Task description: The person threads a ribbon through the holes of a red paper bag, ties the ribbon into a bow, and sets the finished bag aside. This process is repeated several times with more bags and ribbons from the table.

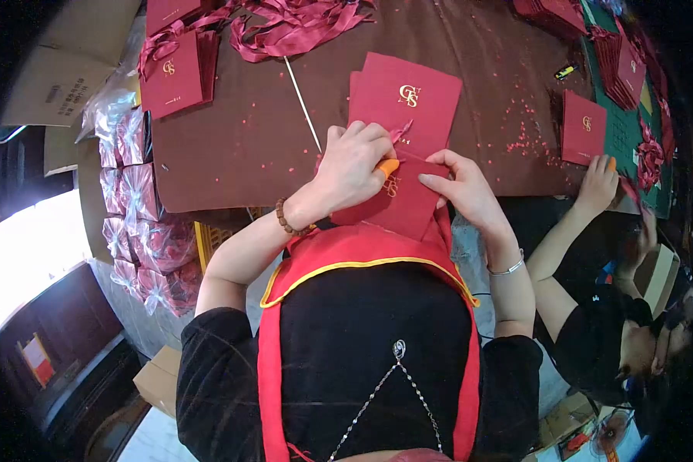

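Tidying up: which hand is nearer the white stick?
Left. The left hand, gripping an orange tool, is at the stick's near end; the right hand rests farther off, on a bag.

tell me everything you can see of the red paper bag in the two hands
The red paper bag is dark red, flat and looks like stiff paper, with a gold monogram partly hidden. It lies tilted over the near edge of the table, overlapping a stack of similar pieces. The left hand, with an orange fingertip cover, grips its top; the right hand holds its right edge.
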`<action>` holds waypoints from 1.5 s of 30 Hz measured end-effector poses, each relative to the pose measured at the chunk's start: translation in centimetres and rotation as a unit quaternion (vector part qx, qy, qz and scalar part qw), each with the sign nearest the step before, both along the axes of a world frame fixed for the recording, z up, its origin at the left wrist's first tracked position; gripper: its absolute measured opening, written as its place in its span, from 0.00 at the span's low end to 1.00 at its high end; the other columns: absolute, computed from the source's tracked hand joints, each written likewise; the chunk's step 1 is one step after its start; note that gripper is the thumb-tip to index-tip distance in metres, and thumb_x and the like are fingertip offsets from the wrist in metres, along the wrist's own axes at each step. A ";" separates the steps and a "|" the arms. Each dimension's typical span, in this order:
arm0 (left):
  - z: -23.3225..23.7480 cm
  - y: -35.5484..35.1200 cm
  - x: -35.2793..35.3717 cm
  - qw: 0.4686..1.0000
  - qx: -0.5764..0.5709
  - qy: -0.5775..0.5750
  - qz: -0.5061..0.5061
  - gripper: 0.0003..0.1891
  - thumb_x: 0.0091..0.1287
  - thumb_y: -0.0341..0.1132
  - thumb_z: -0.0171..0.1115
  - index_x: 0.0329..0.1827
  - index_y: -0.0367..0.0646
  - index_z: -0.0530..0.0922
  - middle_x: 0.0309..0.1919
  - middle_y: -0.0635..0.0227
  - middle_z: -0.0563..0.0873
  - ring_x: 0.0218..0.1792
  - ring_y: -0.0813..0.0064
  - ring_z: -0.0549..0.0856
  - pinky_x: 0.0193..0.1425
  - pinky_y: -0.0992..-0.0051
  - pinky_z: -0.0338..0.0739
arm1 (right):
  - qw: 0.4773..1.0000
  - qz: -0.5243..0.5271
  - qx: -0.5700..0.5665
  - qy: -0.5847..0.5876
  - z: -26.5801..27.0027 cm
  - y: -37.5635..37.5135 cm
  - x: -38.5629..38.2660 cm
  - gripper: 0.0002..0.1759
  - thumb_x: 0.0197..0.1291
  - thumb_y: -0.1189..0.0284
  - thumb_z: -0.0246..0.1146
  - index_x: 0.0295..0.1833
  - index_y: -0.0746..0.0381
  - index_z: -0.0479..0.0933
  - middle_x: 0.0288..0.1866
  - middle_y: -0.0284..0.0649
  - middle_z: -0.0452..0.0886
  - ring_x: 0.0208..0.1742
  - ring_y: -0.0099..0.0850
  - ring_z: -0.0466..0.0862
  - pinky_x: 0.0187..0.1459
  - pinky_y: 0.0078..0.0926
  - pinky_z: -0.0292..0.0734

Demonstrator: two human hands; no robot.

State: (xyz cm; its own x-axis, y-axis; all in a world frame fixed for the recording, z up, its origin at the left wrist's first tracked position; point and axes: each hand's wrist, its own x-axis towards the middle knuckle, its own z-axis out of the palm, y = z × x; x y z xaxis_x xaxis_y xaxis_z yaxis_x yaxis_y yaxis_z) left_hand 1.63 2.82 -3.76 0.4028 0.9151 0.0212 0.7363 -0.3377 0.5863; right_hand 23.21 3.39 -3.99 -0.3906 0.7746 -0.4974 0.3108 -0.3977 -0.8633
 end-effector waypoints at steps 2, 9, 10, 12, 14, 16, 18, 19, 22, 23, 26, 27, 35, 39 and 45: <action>0.1 -0.4 0.2 0.999 0.035 0.006 0.002 0.04 0.54 0.32 0.64 0.32 0.48 0.79 0.42 0.72 0.79 0.46 0.69 0.75 0.47 0.66 0.62 | 1.000 -0.005 0.009 -0.005 -0.1 -0.1 0.0 0.16 0.55 0.70 0.65 0.48 0.66 0.76 0.23 0.33 0.77 0.20 0.18 0.75 0.23 0.17 0.70; 0.6 -1.2 1.8 0.992 0.125 0.030 0.007 0.05 0.51 0.35 0.64 0.30 0.48 0.80 0.42 0.71 0.77 0.49 0.66 0.73 0.49 0.63 0.61 | 0.999 -0.001 0.041 -0.018 -0.5 -0.1 -0.2 0.19 0.55 0.69 0.65 0.52 0.66 0.76 0.23 0.33 0.77 0.20 0.18 0.74 0.24 0.18 0.69; 0.8 -1.1 1.9 0.992 0.125 0.030 0.008 0.05 0.51 0.35 0.64 0.30 0.48 0.80 0.42 0.71 0.77 0.49 0.66 0.73 0.49 0.63 0.61 | 0.999 -0.001 0.041 -0.019 -0.5 -0.1 -0.2 0.19 0.55 0.69 0.65 0.52 0.66 0.76 0.23 0.33 0.77 0.20 0.18 0.74 0.24 0.18 0.69; 1.0 -0.9 2.1 0.992 0.118 0.036 0.003 0.04 0.51 0.34 0.64 0.28 0.47 0.80 0.42 0.71 0.77 0.49 0.66 0.72 0.50 0.63 0.61 | 0.999 -0.008 0.032 0.008 -0.5 -0.1 -0.2 0.19 0.55 0.69 0.65 0.52 0.66 0.76 0.24 0.32 0.77 0.22 0.17 0.73 0.25 0.17 0.69; 0.9 -0.7 2.0 0.993 0.114 0.028 0.004 0.03 0.50 0.33 0.64 0.27 0.46 0.80 0.41 0.71 0.77 0.50 0.66 0.72 0.50 0.63 0.61 | 1.000 -0.010 0.026 0.006 -0.1 -0.2 -0.4 0.19 0.55 0.70 0.65 0.52 0.66 0.76 0.25 0.32 0.77 0.23 0.16 0.73 0.26 0.17 0.68; 0.9 -0.7 1.8 0.995 0.101 0.021 -0.005 0.03 0.50 0.33 0.64 0.27 0.46 0.80 0.40 0.71 0.77 0.50 0.66 0.72 0.50 0.63 0.60 | 1.000 -0.014 0.020 0.005 -0.1 -0.3 -0.3 0.19 0.55 0.70 0.65 0.52 0.66 0.76 0.25 0.32 0.77 0.24 0.16 0.72 0.26 0.16 0.68; 0.9 -0.6 1.9 0.994 0.104 0.018 -0.006 0.04 0.51 0.34 0.64 0.26 0.46 0.80 0.39 0.71 0.76 0.49 0.66 0.72 0.50 0.63 0.60 | 0.999 -0.011 0.032 0.017 -0.7 -0.3 -0.2 0.18 0.56 0.71 0.64 0.51 0.66 0.76 0.26 0.32 0.77 0.24 0.15 0.72 0.27 0.17 0.67; 0.9 -0.5 2.0 0.994 0.103 0.030 -0.008 0.04 0.51 0.34 0.64 0.26 0.46 0.80 0.39 0.71 0.76 0.49 0.67 0.72 0.50 0.63 0.60 | 0.999 -0.011 0.032 0.018 -0.8 -0.4 -0.3 0.18 0.56 0.71 0.64 0.51 0.66 0.76 0.26 0.32 0.77 0.24 0.15 0.72 0.27 0.17 0.67; 1.0 -0.5 2.0 0.994 0.096 0.046 -0.010 0.04 0.51 0.35 0.64 0.26 0.46 0.80 0.38 0.70 0.76 0.48 0.67 0.72 0.49 0.63 0.60 | 0.998 -0.012 0.058 -0.004 -0.5 -0.6 -0.4 0.15 0.55 0.72 0.63 0.48 0.65 0.76 0.30 0.31 0.79 0.25 0.14 0.69 0.28 0.17 0.67; 0.9 -0.5 2.1 0.995 0.087 0.050 -0.004 0.04 0.51 0.35 0.65 0.27 0.46 0.80 0.38 0.70 0.76 0.48 0.66 0.72 0.49 0.63 0.60 | 0.998 -0.011 0.059 -0.003 -0.7 -0.6 -0.4 0.15 0.55 0.72 0.63 0.48 0.65 0.76 0.30 0.31 0.79 0.25 0.14 0.69 0.28 0.17 0.67; 1.1 -0.6 2.4 0.996 0.057 0.061 0.007 0.05 0.51 0.35 0.65 0.27 0.46 0.79 0.38 0.69 0.77 0.47 0.65 0.72 0.49 0.63 0.61 | 0.996 -0.018 0.092 0.012 -1.1 -0.8 -0.3 0.15 0.56 0.72 0.63 0.49 0.65 0.75 0.31 0.32 0.79 0.25 0.14 0.69 0.28 0.17 0.66; 1.0 -0.7 2.4 0.997 0.068 0.045 0.014 0.05 0.50 0.34 0.65 0.27 0.46 0.79 0.38 0.69 0.77 0.47 0.65 0.72 0.50 0.63 0.61 | 0.995 -0.022 0.095 0.016 -0.9 -0.8 -0.4 0.15 0.56 0.72 0.63 0.49 0.65 0.75 0.31 0.32 0.78 0.24 0.13 0.68 0.27 0.17 0.66; 0.7 -1.0 2.6 0.994 0.100 0.031 0.018 0.04 0.49 0.33 0.65 0.25 0.46 0.78 0.37 0.70 0.77 0.47 0.65 0.72 0.49 0.63 0.60 | 0.994 -0.040 0.091 0.037 -1.2 -1.4 -0.8 0.15 0.58 0.74 0.61 0.51 0.65 0.75 0.30 0.29 0.76 0.24 0.13 0.65 0.26 0.17 0.64; 0.4 -0.6 1.7 0.996 0.079 0.027 0.002 0.04 0.49 0.33 0.64 0.26 0.46 0.79 0.37 0.71 0.77 0.48 0.67 0.72 0.50 0.64 0.60 | 0.997 -0.004 0.075 0.008 -0.2 -1.3 -0.7 0.17 0.59 0.76 0.60 0.54 0.66 0.74 0.35 0.31 0.77 0.32 0.15 0.71 0.35 0.15 0.68; 0.7 -0.7 1.5 0.995 0.094 0.035 -0.017 0.04 0.49 0.33 0.65 0.26 0.45 0.79 0.37 0.71 0.77 0.49 0.67 0.72 0.50 0.64 0.60 | 0.998 -0.010 0.022 0.058 -0.2 -1.3 -0.9 0.17 0.61 0.78 0.59 0.56 0.67 0.73 0.41 0.32 0.79 0.39 0.16 0.75 0.42 0.14 0.72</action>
